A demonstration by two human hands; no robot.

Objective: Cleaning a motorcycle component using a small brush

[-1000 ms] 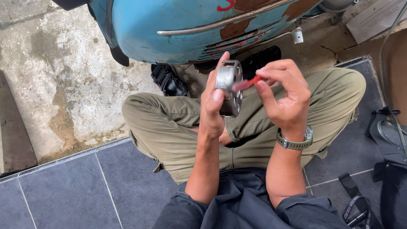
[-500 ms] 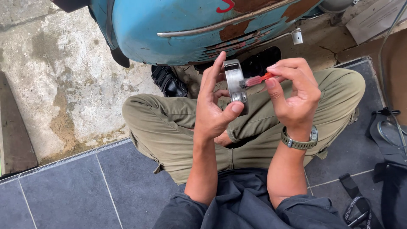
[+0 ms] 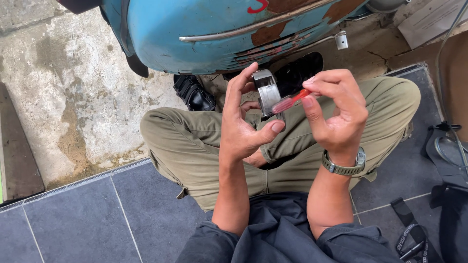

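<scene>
I am holding the round metal part (image 3: pixel 267 92) edge-on in my left hand (image 3: pixel 242 122), its grip pinching the rim between fingertips and thumb, above my lap. My right hand (image 3: pixel 336 114) is closing its grip on a small red brush (image 3: pixel 289 102), bristles touching the part's side. With only the rim pinched, the part could be slipping out and dropping onto the tiled floor (image 3: pixel 97 214). The part's far face is hidden; the bristles are probably blurred by motion.
</scene>
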